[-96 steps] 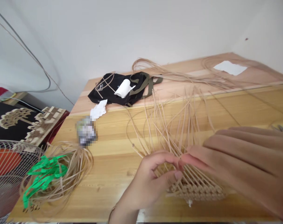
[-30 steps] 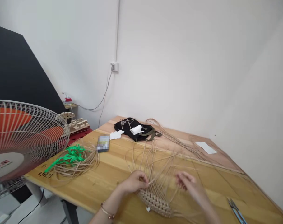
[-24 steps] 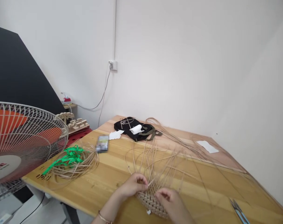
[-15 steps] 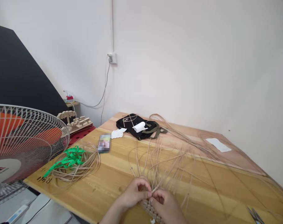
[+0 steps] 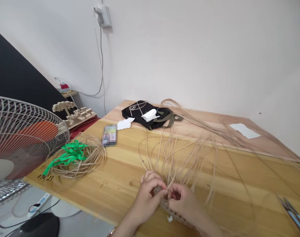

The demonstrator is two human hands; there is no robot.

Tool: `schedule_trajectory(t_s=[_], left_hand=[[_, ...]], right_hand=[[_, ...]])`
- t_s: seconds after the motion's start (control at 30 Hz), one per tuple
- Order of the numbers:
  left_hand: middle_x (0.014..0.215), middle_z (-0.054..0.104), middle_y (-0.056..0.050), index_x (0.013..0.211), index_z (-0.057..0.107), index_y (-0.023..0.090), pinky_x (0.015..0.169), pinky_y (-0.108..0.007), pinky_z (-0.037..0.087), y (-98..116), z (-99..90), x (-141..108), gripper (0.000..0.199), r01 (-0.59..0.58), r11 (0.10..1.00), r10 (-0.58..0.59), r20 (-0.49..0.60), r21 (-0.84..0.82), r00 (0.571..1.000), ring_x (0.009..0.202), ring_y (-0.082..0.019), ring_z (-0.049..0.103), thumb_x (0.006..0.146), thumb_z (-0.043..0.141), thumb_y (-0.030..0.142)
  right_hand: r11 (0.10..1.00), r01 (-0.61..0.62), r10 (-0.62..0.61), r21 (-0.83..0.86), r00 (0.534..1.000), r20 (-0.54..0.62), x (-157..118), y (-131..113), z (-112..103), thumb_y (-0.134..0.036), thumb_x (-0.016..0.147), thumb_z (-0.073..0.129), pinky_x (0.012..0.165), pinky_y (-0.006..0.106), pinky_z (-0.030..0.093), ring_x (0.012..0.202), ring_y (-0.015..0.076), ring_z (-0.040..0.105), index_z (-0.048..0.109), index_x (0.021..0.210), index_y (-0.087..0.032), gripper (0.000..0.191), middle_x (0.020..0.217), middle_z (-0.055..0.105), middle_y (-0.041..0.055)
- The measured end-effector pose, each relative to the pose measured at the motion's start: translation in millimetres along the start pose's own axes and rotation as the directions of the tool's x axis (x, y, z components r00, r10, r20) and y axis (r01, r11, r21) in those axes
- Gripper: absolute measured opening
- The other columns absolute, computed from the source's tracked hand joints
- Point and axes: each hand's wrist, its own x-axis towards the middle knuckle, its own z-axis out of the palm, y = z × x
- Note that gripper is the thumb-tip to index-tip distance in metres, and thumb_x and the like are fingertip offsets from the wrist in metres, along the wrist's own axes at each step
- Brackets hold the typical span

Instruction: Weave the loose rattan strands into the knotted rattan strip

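Observation:
A tan woven piece of cane [image 5: 179, 217] lies low in the view at the near side of the table, partly hidden behind my hands. From its top, many loose cane strands [image 5: 170, 154] fan up and away. My left hand [image 5: 152, 192] pinches a strand at the weave's edge between thumb and forefinger. Close against it, my right hand [image 5: 186, 200] is closed too, its fingertips on the strand at the same spot. Exactly which strand each holds is partly hidden. A small white scrap [image 5: 169, 218] sits on the weave below.
Scissors [image 5: 293, 212] lie at the right. A cane coil [image 5: 90, 163] with green tape [image 5: 71, 152] rests at left, beside a fan [image 5: 23, 131]. Farther back are a black bag [image 5: 137, 108], white paper [image 5: 244, 130] and a long cane bundle [image 5: 201, 123] near the wall.
The view has tilted down and shifted, so the table sits higher in the picture. My hands stay together at the weave's edge, with the left fingers now bent further over it.

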Motion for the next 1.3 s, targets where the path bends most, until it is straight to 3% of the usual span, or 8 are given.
schedule_trajectory(t_s=[0.23,0.47,0.57,0.8,1.0,1.13,1.3], left_hand=[[0.080,0.055,-0.003,0.074,0.062,0.018,0.081,-0.035,0.038,-9,5.3,-3,0.008,0.001,0.993,-0.009,-0.069,-0.115,0.998,0.087,-0.021,0.052,0.081,0.063,0.021],[0.083,0.057,-0.005,0.075,0.065,0.017,0.084,-0.035,0.039,-11,2.5,-4,0.006,0.010,0.991,-0.017,-0.049,-0.135,0.999,0.091,-0.021,0.054,0.080,0.063,0.020],[0.087,0.057,-0.006,0.075,0.066,0.017,0.084,-0.035,0.040,-7,1.2,-5,0.006,0.088,0.989,-0.093,-0.041,-0.117,0.995,0.093,-0.022,0.055,0.079,0.062,0.019],[0.079,0.058,-0.004,0.074,0.068,0.017,0.082,-0.034,0.040,10,-10.7,8,0.008,0.243,0.970,-0.236,0.204,-0.010,0.950,0.086,-0.020,0.055,0.077,0.061,0.016],[0.080,0.062,-0.002,0.077,0.068,0.017,0.081,-0.030,0.043,16,-25.2,22,0.013,0.226,0.974,-0.219,0.408,0.031,0.887,0.084,-0.017,0.057,0.072,0.061,0.008],[0.075,0.064,0.000,0.072,0.067,0.017,0.079,-0.028,0.044,18,-29.0,30,0.009,0.186,0.980,-0.195,0.497,0.068,0.846,0.080,-0.015,0.057,0.069,0.065,0.009],[0.076,0.065,-0.001,0.072,0.069,0.015,0.072,-0.025,0.044,19,-28.6,37,0.003,0.218,0.975,-0.199,0.555,0.033,0.808,0.076,-0.014,0.057,0.071,0.069,0.013]], right_hand=[[0.991,0.049,-0.047,0.121,0.999,-0.023,-8,7,1,-0.035,0.067,0.061,0.050,0.025,0.026,0.052,0.0110,0.032,0.049,0.059,-0.020,0.020,0.054,0.036,-0.0065],[0.957,0.143,-0.131,0.252,0.989,-0.065,-18,-1,-3,-0.033,0.070,0.065,0.055,0.026,0.033,0.057,0.0119,0.038,0.058,0.069,-0.020,0.015,0.060,0.038,-0.0064],[0.959,0.225,-0.212,0.173,0.973,-0.089,-21,-6,-12,-0.033,0.078,0.063,0.063,0.028,0.038,0.063,0.0140,0.046,0.063,0.073,-0.020,0.013,0.066,0.048,-0.0033],[0.875,0.425,-0.455,-0.232,0.886,-0.094,-14,-11,-23,-0.025,0.090,0.048,0.084,0.032,0.041,0.098,0.0204,0.055,0.062,0.080,-0.021,0.018,0.099,0.056,0.0054],[0.860,0.364,-0.374,-0.359,0.926,0.042,-11,-18,-26,-0.021,0.093,0.044,0.064,0.029,0.041,0.069,0.0167,0.057,0.061,0.084,-0.021,0.019,0.074,0.060,-0.0003],[0.835,0.362,-0.373,-0.414,0.926,0.057,-7,-22,-26,-0.018,0.092,0.046,0.064,0.028,0.039,0.071,0.0165,0.057,0.062,0.085,-0.021,0.018,0.075,0.062,-0.0007],[0.830,0.291,-0.312,-0.475,0.949,0.037,-2,-24,-24,-0.018,0.088,0.051,0.065,0.031,0.039,0.075,0.0187,0.059,0.063,0.087,-0.021,0.012,0.079,0.066,0.0006]])
